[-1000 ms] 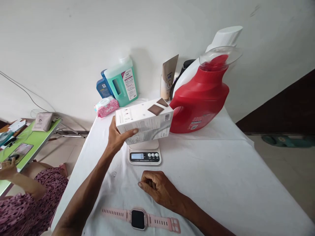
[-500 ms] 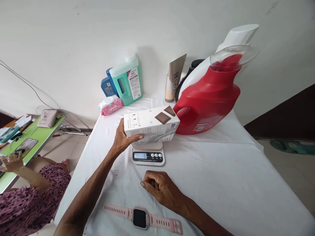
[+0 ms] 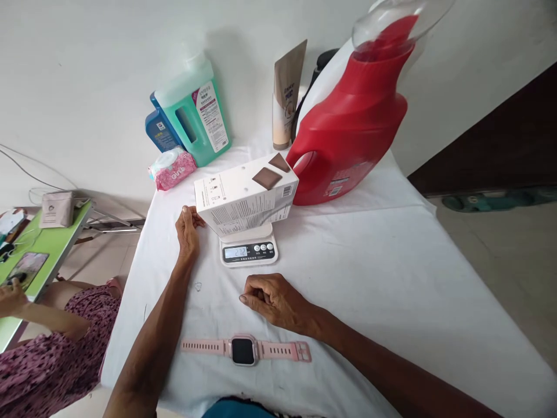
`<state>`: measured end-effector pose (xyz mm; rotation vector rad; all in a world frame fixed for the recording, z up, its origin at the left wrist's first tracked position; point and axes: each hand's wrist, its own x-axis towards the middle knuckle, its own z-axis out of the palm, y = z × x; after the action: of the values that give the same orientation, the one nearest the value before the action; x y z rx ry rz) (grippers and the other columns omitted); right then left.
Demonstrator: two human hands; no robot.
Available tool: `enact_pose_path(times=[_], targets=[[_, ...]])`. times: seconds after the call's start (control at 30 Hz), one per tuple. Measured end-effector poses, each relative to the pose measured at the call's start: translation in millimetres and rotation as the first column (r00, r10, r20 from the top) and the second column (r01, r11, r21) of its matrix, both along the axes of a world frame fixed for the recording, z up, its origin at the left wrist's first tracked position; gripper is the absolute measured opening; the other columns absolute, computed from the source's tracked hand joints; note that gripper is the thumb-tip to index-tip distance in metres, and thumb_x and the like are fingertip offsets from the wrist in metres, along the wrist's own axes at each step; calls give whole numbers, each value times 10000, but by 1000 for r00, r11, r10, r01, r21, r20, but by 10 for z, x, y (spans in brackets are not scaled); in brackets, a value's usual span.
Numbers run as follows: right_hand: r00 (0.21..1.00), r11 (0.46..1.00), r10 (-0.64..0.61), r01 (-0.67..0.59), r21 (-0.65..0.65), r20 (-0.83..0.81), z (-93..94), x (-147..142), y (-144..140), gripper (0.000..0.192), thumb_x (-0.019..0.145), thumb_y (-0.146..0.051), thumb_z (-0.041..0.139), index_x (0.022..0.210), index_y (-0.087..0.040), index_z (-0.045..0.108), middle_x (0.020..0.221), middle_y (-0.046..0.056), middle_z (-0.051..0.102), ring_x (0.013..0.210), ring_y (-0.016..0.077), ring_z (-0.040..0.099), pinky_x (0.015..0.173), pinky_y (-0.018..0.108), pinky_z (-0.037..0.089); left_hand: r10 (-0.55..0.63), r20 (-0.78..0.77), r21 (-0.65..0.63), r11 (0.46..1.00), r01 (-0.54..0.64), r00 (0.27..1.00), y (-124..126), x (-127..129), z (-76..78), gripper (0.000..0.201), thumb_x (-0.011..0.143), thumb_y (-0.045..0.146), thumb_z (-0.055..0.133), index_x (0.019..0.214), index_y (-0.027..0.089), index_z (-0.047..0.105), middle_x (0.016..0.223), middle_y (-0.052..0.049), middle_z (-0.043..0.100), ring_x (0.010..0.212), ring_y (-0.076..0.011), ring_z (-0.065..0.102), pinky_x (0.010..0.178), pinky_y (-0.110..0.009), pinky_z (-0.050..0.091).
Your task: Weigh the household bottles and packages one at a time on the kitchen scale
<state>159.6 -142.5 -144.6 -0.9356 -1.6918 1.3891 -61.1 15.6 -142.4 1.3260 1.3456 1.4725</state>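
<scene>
Red detergent jug [image 3: 348,125] behind white box [image 3: 246,194], pink watch [image 3: 244,350] nearest

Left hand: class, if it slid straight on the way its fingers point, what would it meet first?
Probably the white box resting on the scale. The left hand lies open on the white tablecloth, fingertips at the box's near corner; whether they touch is unclear.

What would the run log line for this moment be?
white box resting on scale | left hand open beside box | right hand curled on table
</scene>
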Motion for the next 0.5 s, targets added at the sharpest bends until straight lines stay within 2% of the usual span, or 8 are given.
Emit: enact_pose_path(times=[0.3,0.5], targets=[[999,1000,3,-2,29,-33,-47,0,-6,265,984,-318,612,752,-203,555,647,-52,514,582,98,453,586,240,359,-22,18,51,998,21,1000,64,-33,-95,661,978,778,488,856,169,712,672,-24,640,610,-139,572,613,-266,478],[999,999,-4,6,48,-33,-43,0,-5,270,984,-303,614,743,-203,544,644,-57,507,578,94,444,587,237,355,-26,10,46,999,26,1000,66,-38,-86,675,973,792,481,849,167,703,669,-29,639,607,-141,571,618,-273,480]])
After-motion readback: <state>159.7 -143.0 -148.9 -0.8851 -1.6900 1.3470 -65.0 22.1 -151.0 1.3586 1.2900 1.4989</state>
